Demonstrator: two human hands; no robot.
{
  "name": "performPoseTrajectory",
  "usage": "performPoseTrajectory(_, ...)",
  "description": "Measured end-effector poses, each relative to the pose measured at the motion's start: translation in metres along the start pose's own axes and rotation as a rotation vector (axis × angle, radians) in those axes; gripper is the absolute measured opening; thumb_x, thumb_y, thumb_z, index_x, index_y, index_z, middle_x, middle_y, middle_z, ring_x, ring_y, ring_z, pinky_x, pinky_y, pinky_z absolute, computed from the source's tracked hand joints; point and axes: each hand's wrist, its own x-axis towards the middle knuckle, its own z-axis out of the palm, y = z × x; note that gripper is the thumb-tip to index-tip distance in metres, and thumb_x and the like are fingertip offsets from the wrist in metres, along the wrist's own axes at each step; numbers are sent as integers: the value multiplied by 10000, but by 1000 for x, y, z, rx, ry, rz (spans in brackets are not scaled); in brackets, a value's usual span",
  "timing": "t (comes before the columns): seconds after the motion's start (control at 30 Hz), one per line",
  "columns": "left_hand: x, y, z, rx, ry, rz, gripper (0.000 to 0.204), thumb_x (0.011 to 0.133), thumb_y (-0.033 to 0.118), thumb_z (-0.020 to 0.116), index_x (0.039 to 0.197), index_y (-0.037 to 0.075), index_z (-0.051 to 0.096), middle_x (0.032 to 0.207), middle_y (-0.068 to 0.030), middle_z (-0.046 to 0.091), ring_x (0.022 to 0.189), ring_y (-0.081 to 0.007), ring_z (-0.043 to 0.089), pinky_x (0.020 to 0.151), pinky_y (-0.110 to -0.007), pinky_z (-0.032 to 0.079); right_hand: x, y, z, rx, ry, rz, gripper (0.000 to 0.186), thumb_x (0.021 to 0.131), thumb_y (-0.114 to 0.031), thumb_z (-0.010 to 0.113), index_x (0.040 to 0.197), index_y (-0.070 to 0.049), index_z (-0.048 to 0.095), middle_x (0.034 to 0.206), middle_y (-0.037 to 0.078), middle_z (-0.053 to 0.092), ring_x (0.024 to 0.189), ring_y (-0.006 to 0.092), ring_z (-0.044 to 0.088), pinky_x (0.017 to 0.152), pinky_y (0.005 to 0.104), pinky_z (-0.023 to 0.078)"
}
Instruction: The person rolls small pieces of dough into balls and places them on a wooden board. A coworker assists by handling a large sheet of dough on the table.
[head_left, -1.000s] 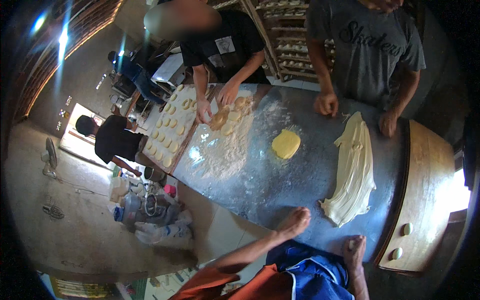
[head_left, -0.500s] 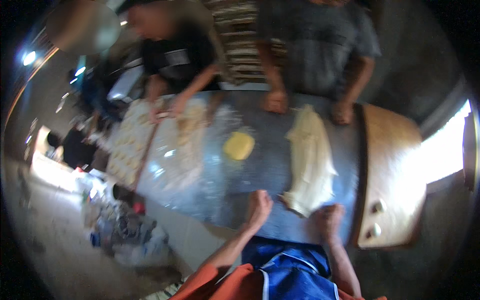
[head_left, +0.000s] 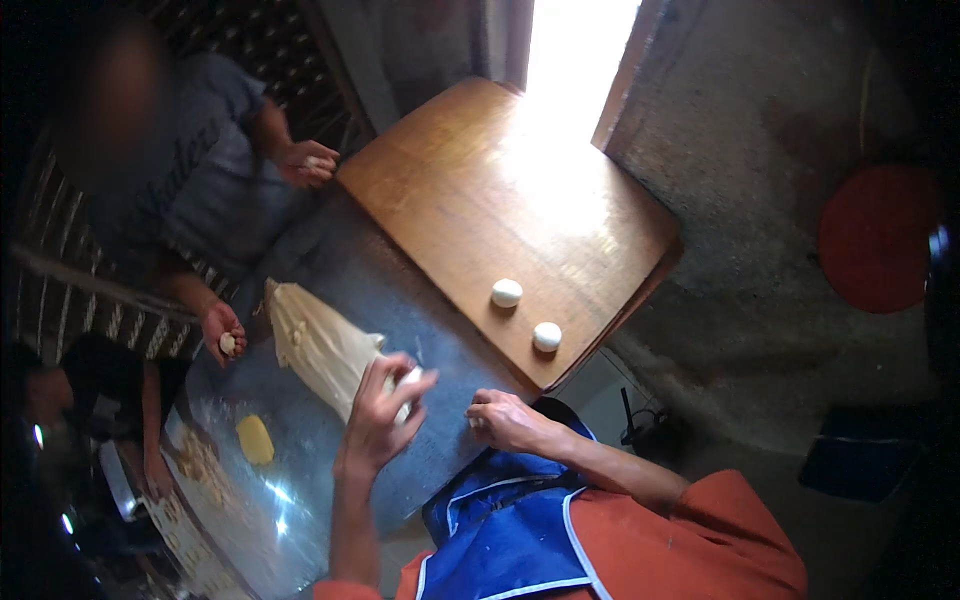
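The left hand (head_left: 380,415) is up near the middle of the frame, its fingers curled round a small piece of dough (head_left: 407,384). The right hand (head_left: 512,421), apart from it at lower centre, has its fingers folded in; I can't tell whether they grip anything. My reading is that small balls are being shaped from the long dough (head_left: 318,343) at centre left. The next move, I'd say, calls for light, even pressure, then an easy release.

Two finished-looking balls (head_left: 507,293) sit on the wooden board (head_left: 440,165), right of centre, as they did a second ago. The view has swung round: the board has gone from the right edge to the upper middle. Both hands were low fists by the table (head_left: 430,345) then; now the left is lifted and its fingers have loosened.
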Motion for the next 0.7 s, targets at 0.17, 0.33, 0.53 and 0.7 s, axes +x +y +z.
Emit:
performPoseTrajectory(0.17,172,25,96,-318,149,206,725,776,-85,710,1452,108,538,1208,-156,666,1125,-353,658,991,-418,537,-44,-40,-135,107,784,73,361,862,-125,809,1172,-15,659,1066,153,660,906,308,704,799,381,588)
performPoseTrajectory(0.33,236,-9,211,-66,-81,129,839,758,-66,641,1543,68,379,1316,-180,628,1288,-392,574,1085,-476,461,-41,40,-176,-301,1310,-332,734,768,-251,934,1345,-52,525,1073,150,673,860,261,688,692,361,563)
performPoseTrajectory(0.53,84,29,156,-138,260,-75,606,765,-37,642,1360,38,558,1325,-178,614,1265,-387,575,1093,-487,436,-58,47,-144,-471,908,171,974,703,-363,962,1464,-28,454,1170,137,629,979,279,611,915,431,483)
performPoseTrajectory(0.7,-91,45,148,-86,480,-718,369,790,-10,716,1147,15,624,1078,-139,629,985,-296,621,900,-409,505,-51,23,-96,-2,779,52,781,738,-140,936,1378,-19,505,1066,119,609,912,265,597,812,386,508)
